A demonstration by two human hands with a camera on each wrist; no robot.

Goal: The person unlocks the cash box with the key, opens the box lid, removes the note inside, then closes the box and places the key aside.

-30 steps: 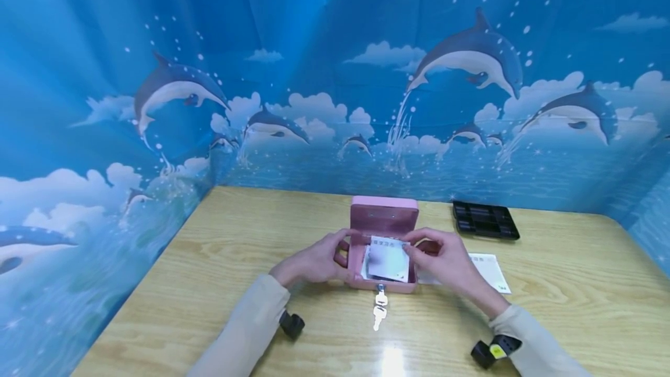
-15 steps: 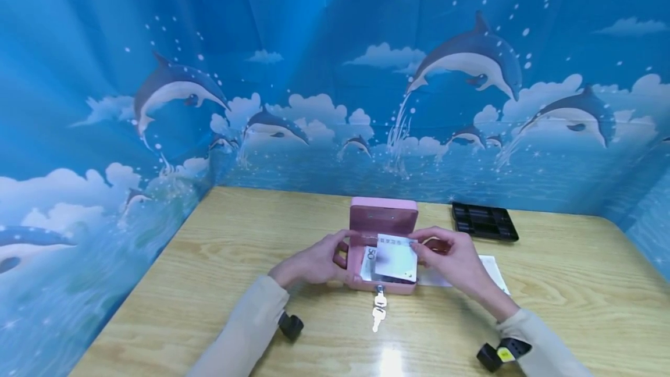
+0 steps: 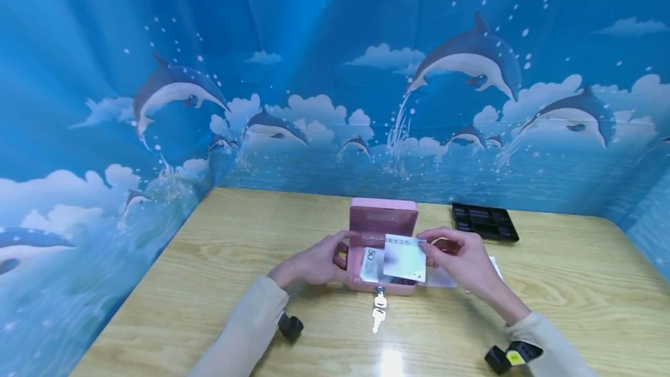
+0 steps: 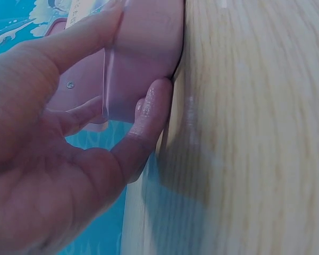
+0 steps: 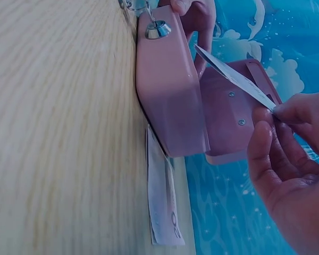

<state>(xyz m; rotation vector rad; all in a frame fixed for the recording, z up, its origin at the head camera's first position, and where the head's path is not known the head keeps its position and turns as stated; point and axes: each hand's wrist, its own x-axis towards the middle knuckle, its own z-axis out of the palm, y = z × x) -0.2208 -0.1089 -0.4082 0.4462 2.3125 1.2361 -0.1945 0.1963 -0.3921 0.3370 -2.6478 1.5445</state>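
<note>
A pink cash box [image 3: 384, 217] stands with its lid raised. My left hand [image 3: 319, 259] grips its left side, thumb near the front corner and fingers toward the back; in the left wrist view its fingertips touch the pink wall [image 4: 146, 48]. My right hand [image 3: 463, 258] pinches a pale banknote [image 3: 404, 259] by its upper right corner, over the box's right half. Seen edge-on in the right wrist view, that banknote [image 5: 236, 82] is tilted above the rim. Another banknote [image 3: 369, 265], marked 50, lies inside the box at left.
Two keys [image 3: 379, 310] hang from the lock on the box's front. More pale notes [image 3: 438, 278] lie on the wooden table right of the box, partly behind my right hand. A black compartment tray [image 3: 485, 223] sits at the back right, before a dolphin-print curtain [image 3: 314, 150].
My right hand has moved right with the pinched banknote, uncovering the 50 note in the box. The left hand has stayed on the box.
</note>
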